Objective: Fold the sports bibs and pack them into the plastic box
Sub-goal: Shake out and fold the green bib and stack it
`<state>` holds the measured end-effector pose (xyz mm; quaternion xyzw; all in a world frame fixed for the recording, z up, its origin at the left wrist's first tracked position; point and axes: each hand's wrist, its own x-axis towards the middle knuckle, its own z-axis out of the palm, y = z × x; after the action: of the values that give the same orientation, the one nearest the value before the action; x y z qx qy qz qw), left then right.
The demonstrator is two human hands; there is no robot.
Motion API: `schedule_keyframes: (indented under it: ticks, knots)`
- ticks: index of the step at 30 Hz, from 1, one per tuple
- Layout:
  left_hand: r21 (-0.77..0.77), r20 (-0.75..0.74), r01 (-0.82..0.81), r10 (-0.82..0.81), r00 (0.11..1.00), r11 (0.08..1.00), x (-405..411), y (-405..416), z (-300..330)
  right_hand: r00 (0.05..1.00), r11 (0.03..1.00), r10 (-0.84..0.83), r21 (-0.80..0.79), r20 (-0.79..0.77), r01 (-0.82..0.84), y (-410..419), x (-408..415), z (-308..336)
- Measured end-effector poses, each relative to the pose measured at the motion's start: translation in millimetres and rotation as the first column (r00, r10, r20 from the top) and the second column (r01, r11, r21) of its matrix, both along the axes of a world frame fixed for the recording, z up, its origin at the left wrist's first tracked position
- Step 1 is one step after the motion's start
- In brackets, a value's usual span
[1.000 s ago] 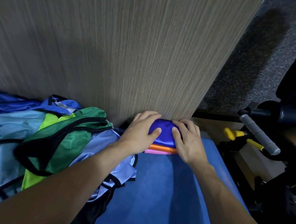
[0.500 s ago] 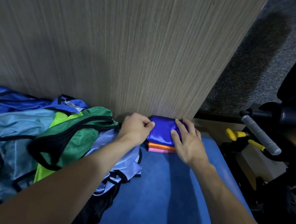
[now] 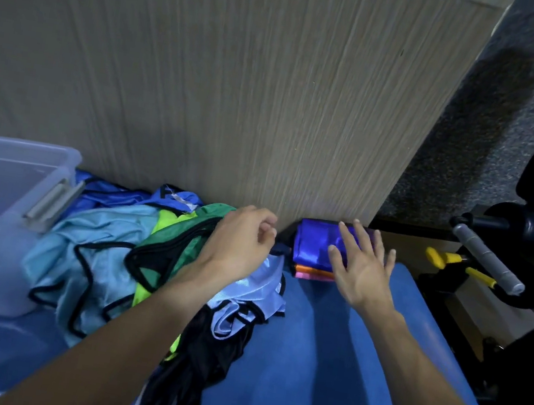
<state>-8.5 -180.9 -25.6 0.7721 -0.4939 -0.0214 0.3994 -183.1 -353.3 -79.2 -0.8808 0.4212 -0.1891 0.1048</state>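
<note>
A blue padded bench (image 3: 320, 366) stands against a wood-grain panel (image 3: 242, 77). Both hands have let go of the folded stack (image 3: 313, 244) at the bench's back edge: the right hand (image 3: 364, 269) hovers spread, the left hand (image 3: 241, 238) loosely curled, empty, over the unfolded bibs (image 3: 106, 247). The plastic box (image 3: 51, 201) sits at the left end, so another fold likely follows.

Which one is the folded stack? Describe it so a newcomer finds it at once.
Start at the tall wooden panel behind the blue padded bench. At its foot sits the folded stack, just under the right hand. Unlike the loose bib pile beside it, it is a neat block: shiny blue on top, orange and pink edges beneath.
</note>
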Motion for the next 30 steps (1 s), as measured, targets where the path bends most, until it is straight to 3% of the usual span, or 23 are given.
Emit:
schedule_keyframes:
  ticks: [3, 6, 10, 16, 19, 21, 22, 24, 26, 28, 30]
  knots:
    - [-0.065, 0.175, -0.052, 0.062, 0.983, 0.997, 10.6, 40.7, -0.5, 0.997, 1.000, 0.029, -0.009, 0.075, -0.028, 30.7, 5.5, 2.3]
    - [-0.019, 0.361, -0.272, 0.260, 0.895, 0.962, 31.0, 80.6, -9.1, 0.986, 0.993, 0.104, 0.038, 0.134, -0.110, 69.5, 14.2, 3.5]
    - [0.270, 0.381, -0.405, 0.290, 0.878, 0.874, 48.6, 101.3, -19.8, 0.940, 0.952, 0.218, 0.155, 0.262, -0.264, 123.5, 23.8, -3.2]
    - [0.132, 0.339, -0.372, 0.311, 0.888, 0.919, 60.6, 100.5, -20.8, 0.902, 0.894, 0.331, 0.213, 0.278, -0.394, 176.4, 36.1, -9.8]
    - [0.005, 0.174, -0.248, 0.244, 0.954, 0.969, 62.4, 102.9, -15.4, 0.884, 0.893, 0.352, 0.174, 0.308, -0.416, 184.6, 39.4, -5.7]
    - [-0.117, -0.115, -0.181, 0.168, 0.979, 0.977, 58.8, 110.3, -0.9, 0.872, 0.900, 0.337, 0.150, 0.355, -0.409, 188.1, 39.8, -0.1]
    - [-0.217, -0.315, -0.165, 0.091, 0.945, 0.962, 55.5, 115.6, 9.7, 0.862, 0.903, 0.311, 0.158, 0.400, -0.399, 188.9, 39.9, 3.3]
    - [-0.430, -0.651, -0.144, -0.196, 0.733, 0.891, 41.2, 129.5, 34.7, 0.831, 0.897, 0.236, 0.217, 0.504, -0.386, 191.8, 41.5, 12.1]
    - [-0.536, -0.759, -0.127, -0.411, 0.505, 0.834, 27.7, 142.6, 52.2, 0.755, 0.830, 0.173, 0.319, 0.633, -0.458, 195.1, 44.9, 17.9]
    - [-0.537, -0.791, -0.118, -0.450, 0.415, 0.835, 18.6, 151.2, 59.4, 0.668, 0.718, 0.079, 0.423, 0.740, -0.553, 199.8, 47.4, 23.6]
    - [-0.524, -0.810, -0.123, -0.448, 0.379, 0.843, 15.2, 156.2, 61.4, 0.644, 0.668, -0.008, 0.483, 0.765, -0.566, 203.6, 46.4, 36.1]
